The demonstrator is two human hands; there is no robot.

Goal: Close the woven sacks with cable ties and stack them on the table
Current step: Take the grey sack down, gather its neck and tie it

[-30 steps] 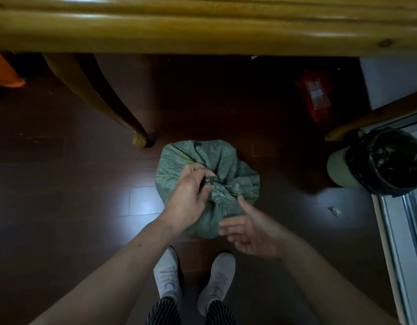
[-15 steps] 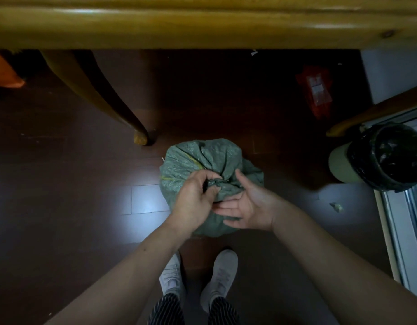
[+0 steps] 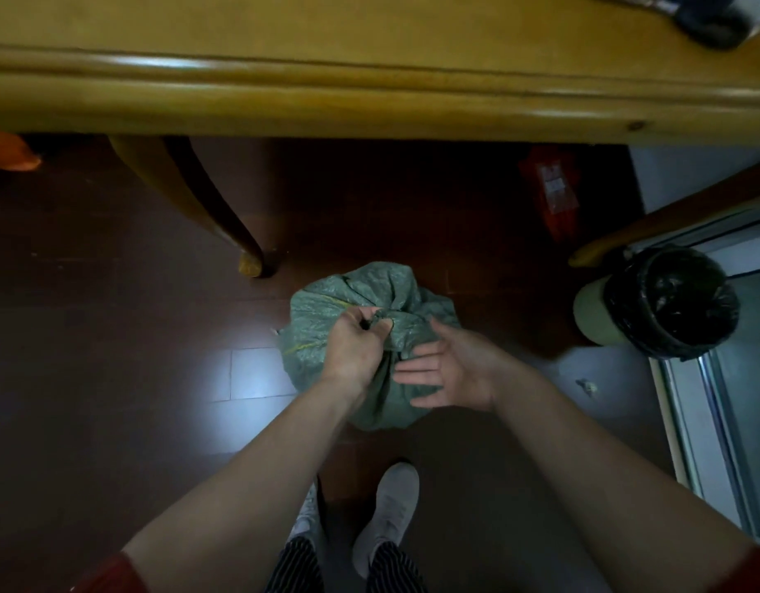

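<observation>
Curved table leg (image 3: 198, 199) at left, under the wooden table (image 3: 369, 92). Just right of it, on the dark floor: green woven sack (image 3: 322, 310), mouth bunched. Left hand (image 3: 354, 350) grips the gathered neck, fingers curled round it. Right hand (image 3: 451, 370) has fingers straight, palm up, touching the sack's right side. Black-lined bin (image 3: 669, 301) at far right.

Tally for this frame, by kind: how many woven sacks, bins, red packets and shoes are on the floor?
Green woven sack: 1
Pale bin with black liner: 1
Red plastic packet: 1
White shoes: 2
Total: 5
</observation>
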